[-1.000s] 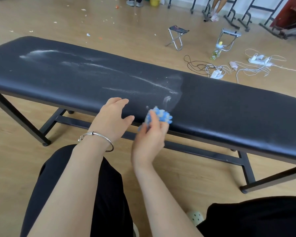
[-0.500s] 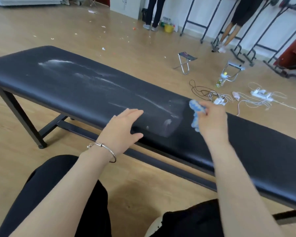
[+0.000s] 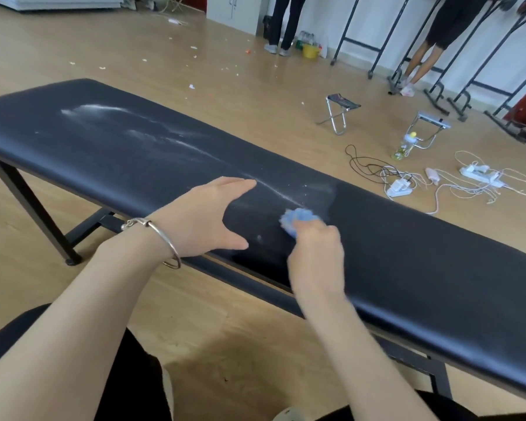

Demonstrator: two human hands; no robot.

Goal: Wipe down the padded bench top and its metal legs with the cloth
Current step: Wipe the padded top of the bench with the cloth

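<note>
Nearest me, my left hand (image 3: pixel 207 220) lies open, fingers straight and together, thumb spread wide. It seems to rest on the front part of the bench top (image 3: pixel 407 253), bracing it. The bracelet (image 3: pixel 161 235) on that wrist hangs right at the pad's edge. If I lean harder, I think the metal could drag across the black covering and scuff it.

Just to the right, my right hand (image 3: pixel 313 256) is blurred, but its fingers are curled round the bunched blue cloth (image 3: pixel 299 218), which sits on the pad at the end of a white powder streak (image 3: pixel 170 144). The cloth is balled so small that little of it meets the surface, so I may only push the powder along and smear it rather than lift it. A loose grip could also let the wad slip out mid-stroke.

My open left hand lies in the dusty zone. Sweeping toward it risks bumping my own fingers, or leaving a palm print in the residue.

Farther left, the streaks run toward the far end of the pad, a long reach from where I sit, and overreaching could tip my weight onto the bench. The metal leg (image 3: pixel 28 208) looks untouched, and powder brushed off the edge would likely settle on the frame below.

Beyond the bench, cables (image 3: pixel 377 171) lie tangled on the floor, a tripping hazard if I walk round.
</note>
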